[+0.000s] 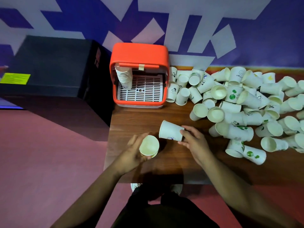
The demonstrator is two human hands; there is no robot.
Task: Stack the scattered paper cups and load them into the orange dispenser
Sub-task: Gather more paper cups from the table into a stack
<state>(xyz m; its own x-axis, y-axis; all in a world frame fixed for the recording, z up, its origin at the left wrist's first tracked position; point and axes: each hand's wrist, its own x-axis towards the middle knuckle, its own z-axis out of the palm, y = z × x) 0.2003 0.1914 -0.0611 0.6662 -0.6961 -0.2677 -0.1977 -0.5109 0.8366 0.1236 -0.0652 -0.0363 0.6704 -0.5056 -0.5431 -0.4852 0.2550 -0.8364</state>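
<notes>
A cup (149, 146) is sitting mouth-up in the left hand (131, 155), its fingers (134, 140) curling around the cup's wall. Just right of those fingers, a second cup (170, 130) is lying on its side, mouth pointing left, with the right hand (194, 140) pinching its base between thumb and fingers (189, 129). Both hands are hovering over the counter (139, 119). Beyond the right fingers a pile of cups (246, 102) is sprawling. Beyond the left fingers the dispenser (139, 74) is standing, holding a stack (123, 76) at its left.
</notes>
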